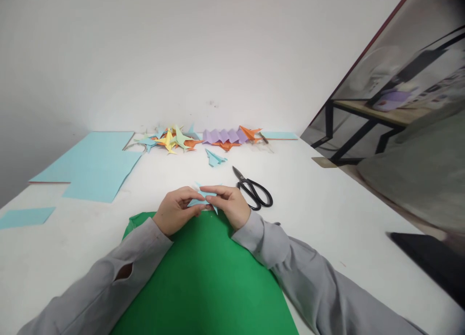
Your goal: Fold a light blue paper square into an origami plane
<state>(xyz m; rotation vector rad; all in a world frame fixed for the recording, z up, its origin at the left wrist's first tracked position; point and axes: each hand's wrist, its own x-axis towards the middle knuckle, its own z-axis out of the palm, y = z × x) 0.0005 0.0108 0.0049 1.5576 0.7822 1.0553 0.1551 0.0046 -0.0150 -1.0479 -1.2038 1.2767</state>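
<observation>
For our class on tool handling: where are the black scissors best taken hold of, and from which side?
Grip the scissors by the handle loops, probably coming from the near right. The loops face the person, and the outer one lies clear of the right hand, while the pointed blades aim away toward the wall.

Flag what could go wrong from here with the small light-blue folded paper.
The small light-blue folded paper could crease or tear if the left hand and right hand pull unevenly, since both pinch it. The black-handled metal scissors lie close beside the right hand, so a sideways move might nudge them.
</observation>
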